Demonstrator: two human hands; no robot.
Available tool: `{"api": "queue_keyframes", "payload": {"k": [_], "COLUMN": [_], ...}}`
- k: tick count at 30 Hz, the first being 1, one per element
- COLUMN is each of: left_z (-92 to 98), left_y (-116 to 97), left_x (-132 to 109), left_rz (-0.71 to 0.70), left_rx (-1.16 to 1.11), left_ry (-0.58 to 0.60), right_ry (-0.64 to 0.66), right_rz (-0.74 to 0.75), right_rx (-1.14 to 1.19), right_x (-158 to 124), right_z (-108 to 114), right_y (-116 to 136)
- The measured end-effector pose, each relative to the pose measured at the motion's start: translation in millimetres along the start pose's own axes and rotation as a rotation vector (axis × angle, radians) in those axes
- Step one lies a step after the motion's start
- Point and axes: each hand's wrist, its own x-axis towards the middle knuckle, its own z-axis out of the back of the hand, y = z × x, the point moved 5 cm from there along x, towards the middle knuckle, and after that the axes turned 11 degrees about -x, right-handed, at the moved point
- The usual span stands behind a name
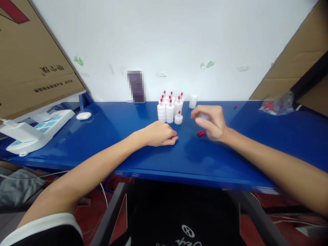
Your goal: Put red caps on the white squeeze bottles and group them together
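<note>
My left hand (162, 134) rests on the blue table, its fingers curled and the thumb pressed alongside. Whether anything is inside it is hidden. Just beyond stand several white ribbed columns (169, 112) in a tight group, each topped by a red-tipped nozzle. Beside them sits one short white piece (178, 119) with a red tip. My right hand (212, 122) is curled over the table, fingers and thumb closed around a pale, blurred thing (204, 117). Small red caps (200, 133) lie by its thumb, partly hidden. Behind that hand is a plain white cylinder (193, 101).
A clear bag (278, 104) with red bits lies at the right rear, near a single red cap (236, 107). On the left are a power strip (48, 128) and a white oval case (83, 115). A pixelated dark rectangle (137, 87) stands against the wall. Cardboard (33, 61) flanks the table (107, 116).
</note>
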Motion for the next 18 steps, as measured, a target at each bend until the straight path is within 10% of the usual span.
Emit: {"api": "queue_keyframes", "payload": {"k": [9, 18], "left_z": [1.2, 24.8], "left_y": [7, 10], "left_x": [0, -8], "left_rz": [-0.016, -0.048], "left_rx": [-0.248, -0.244], "left_ry": [-0.058, -0.499], "right_ry": [0.141, 0.211], "right_rz": [-0.114, -0.099], "right_rx": [-0.29, -0.265], "right_x": [4, 4], "right_z": [-14, -17], "right_y": [12, 19]}}
